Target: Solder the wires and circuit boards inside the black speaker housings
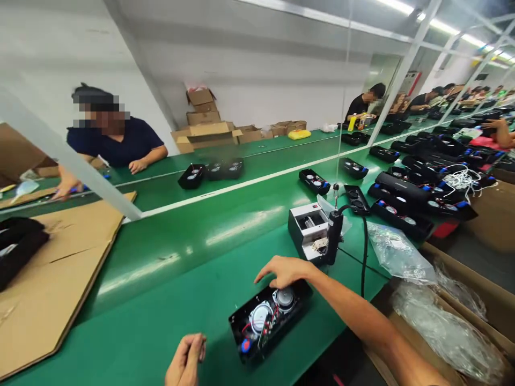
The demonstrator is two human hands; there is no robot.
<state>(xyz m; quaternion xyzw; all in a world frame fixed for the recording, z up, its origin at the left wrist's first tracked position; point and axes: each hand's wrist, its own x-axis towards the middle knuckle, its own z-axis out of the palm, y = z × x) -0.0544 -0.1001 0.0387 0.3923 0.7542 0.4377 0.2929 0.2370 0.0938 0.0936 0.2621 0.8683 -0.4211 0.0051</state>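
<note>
A black speaker housing [277, 332] lies open side up on the green bench in front of me. Inside it are two round silver speaker drivers, red wires, a small circuit board and a blue-and-red round part [245, 344] at the near left corner. My right hand [285, 271] hovers at the housing's far edge, index finger and thumb stretched apart, with nothing visible in it. To the left of the housing, and apart from it, my left hand [185, 358] is closed with its fingers curled; the inside of its grip is hidden.
A soldering iron [335, 230] on a black cable stands by a white-and-black machine [308, 230] beyond my right hand. More speaker housings [402, 214] are piled at right, near plastic bags [400, 252]. Cardboard [84, 268] lies at left. Co-workers [116, 134] sit across the line.
</note>
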